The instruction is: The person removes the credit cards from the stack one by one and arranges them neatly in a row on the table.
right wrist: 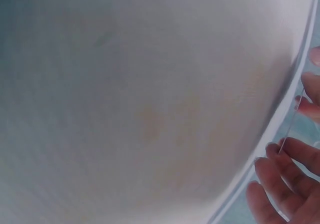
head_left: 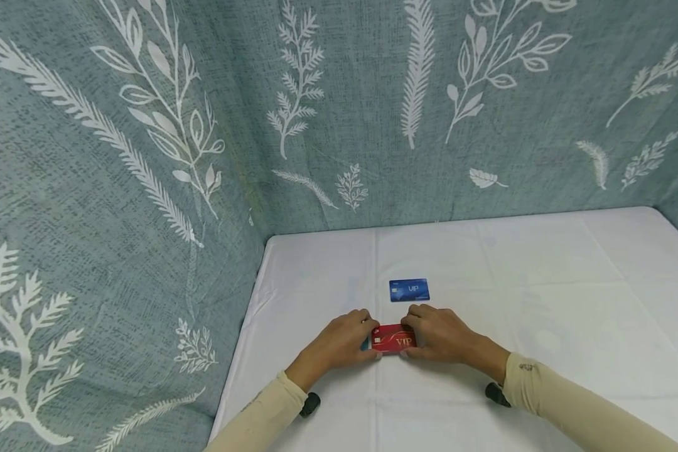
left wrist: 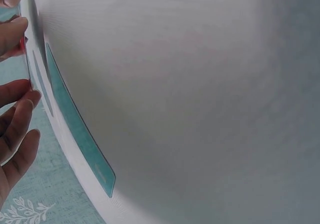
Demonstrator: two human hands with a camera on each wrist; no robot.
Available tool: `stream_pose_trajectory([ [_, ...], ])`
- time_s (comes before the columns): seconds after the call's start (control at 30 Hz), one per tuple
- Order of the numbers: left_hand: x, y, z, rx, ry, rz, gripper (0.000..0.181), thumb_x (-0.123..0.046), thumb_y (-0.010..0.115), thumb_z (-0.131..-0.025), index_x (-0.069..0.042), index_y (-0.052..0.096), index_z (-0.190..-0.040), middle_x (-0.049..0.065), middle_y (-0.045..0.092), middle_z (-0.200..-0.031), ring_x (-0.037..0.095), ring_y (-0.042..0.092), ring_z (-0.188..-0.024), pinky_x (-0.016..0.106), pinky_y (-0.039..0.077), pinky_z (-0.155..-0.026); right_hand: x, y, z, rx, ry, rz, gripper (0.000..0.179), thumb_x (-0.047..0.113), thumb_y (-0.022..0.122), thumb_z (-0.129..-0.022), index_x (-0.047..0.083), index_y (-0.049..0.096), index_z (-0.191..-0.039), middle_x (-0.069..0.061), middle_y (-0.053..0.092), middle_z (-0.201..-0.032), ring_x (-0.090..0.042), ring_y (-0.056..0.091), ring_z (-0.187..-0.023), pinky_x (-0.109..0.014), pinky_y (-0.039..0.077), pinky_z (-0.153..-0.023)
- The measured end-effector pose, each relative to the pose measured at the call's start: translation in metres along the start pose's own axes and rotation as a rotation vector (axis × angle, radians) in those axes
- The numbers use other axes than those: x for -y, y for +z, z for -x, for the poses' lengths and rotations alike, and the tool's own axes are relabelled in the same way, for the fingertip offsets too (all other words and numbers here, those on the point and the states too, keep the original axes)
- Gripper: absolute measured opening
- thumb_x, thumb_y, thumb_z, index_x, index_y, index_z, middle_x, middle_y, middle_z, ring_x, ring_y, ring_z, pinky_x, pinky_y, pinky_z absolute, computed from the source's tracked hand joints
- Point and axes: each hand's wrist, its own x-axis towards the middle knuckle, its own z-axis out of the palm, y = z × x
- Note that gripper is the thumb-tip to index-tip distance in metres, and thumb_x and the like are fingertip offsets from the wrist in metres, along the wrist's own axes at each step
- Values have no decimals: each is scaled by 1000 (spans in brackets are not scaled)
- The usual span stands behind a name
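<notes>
Both hands hold a red VIP card (head_left: 392,339), one at each end. My left hand (head_left: 346,339) pinches its left end between thumb and fingers. At the opposite end my right hand (head_left: 445,334) grips it the same way, fingers at the far edge and thumb at the near edge. In the left wrist view the card appears edge-on, raised off the table. A teal card (left wrist: 82,126) lies flat on the cloth, mostly hidden in the head view by the red card and left hand. Farther back rests a blue VIP card (head_left: 409,290), lying face up.
A white cloth (head_left: 542,301) with fold creases covers the table. Green-grey curtains (head_left: 350,113) with white leaf prints hang behind the table and along its left side. Dark wrist devices (head_left: 311,405) show under both sleeves.
</notes>
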Motion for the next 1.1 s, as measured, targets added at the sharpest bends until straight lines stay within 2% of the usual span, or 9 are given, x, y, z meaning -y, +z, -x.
stream_pose_trajectory([
  [0.27,-1,1,1,-7,21,-16,51,-46,76,-86,-10,68,-122,3,64,-108,11,57,-88,24,54,-81,2,2,0,12,10,1,53,50,79,-80,11,71,-114,0,68,-102,-12,62,-88,-27,56,-70],
  [0.63,-4,1,-1,-43,37,-41,38,-36,77,-88,-11,71,-116,2,66,-101,10,58,-83,21,53,-76,8,2,-2,25,0,23,46,44,81,-82,11,72,-114,0,68,-99,-10,57,-82,-23,52,-67],
  [1.1,-3,3,-1,-28,37,-13,49,-43,81,-82,-12,70,-118,2,65,-102,10,56,-83,21,52,-76,8,3,-2,18,-8,27,46,43,82,-81,11,72,-113,0,68,-99,-9,57,-81,-23,53,-67],
])
